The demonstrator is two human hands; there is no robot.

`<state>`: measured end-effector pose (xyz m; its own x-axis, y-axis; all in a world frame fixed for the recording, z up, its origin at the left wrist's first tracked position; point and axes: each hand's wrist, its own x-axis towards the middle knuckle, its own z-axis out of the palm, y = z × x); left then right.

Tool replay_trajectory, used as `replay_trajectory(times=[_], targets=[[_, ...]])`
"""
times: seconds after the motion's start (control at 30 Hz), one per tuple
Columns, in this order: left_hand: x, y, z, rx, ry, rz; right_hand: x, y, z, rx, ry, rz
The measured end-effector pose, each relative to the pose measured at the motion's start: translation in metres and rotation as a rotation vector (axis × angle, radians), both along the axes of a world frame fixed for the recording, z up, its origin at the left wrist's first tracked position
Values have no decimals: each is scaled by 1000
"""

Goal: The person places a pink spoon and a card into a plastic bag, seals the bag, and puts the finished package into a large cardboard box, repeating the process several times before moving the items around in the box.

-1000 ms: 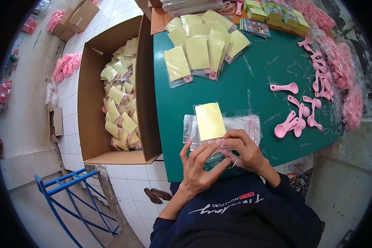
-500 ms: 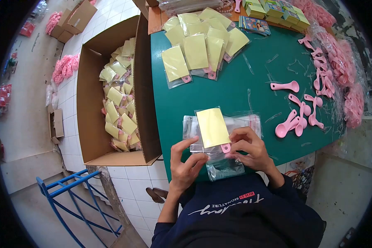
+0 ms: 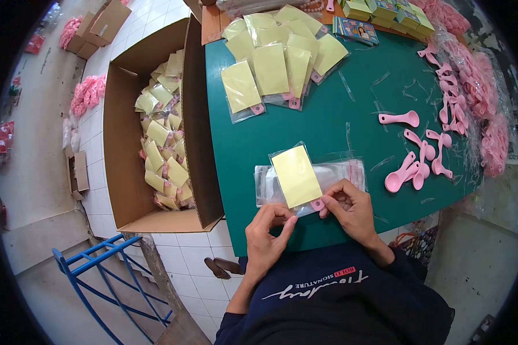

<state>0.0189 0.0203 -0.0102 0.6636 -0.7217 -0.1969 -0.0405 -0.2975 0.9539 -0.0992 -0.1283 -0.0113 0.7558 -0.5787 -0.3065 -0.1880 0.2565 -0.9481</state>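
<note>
A clear plastic bag (image 3: 308,211) with a pale yellow card (image 3: 297,177) inside lies in front of me, slightly tilted. The pink end of a spoon handle (image 3: 316,204) shows at the card's lower right corner. My left hand (image 3: 269,233) pinches the lower left edge of this bag between thumb and fingers. At the lower right corner, beside the pink handle, my right hand (image 3: 351,210) is closed on the same bag. Underneath lies a stack of flat clear plastic bags (image 3: 339,172). The rest of the spoon is hidden behind the card.
Filled bags (image 3: 270,69) are piled at the table's far left. Loose pink measuring spoons (image 3: 398,119) lie to the right, near bulging bags of pink pieces (image 3: 469,80). Card stacks (image 3: 380,17) stand at the back. A large cardboard box (image 3: 121,144) of packed bags adjoins the table's left side.
The bag's clear flap, which hung down toward me, is now folded up out of sight. My left hand has moved down and right, onto the bag's lower edge.
</note>
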Motion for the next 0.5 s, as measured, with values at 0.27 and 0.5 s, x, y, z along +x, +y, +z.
replay_trajectory(times=[0.27, 0.5], targets=[[-7, -9, 0, -46, 268, 239, 3, 2, 0, -20, 47, -62], [-7, -1, -5, -2, 258, 141, 6, 3, 5, -115, 66, -12]])
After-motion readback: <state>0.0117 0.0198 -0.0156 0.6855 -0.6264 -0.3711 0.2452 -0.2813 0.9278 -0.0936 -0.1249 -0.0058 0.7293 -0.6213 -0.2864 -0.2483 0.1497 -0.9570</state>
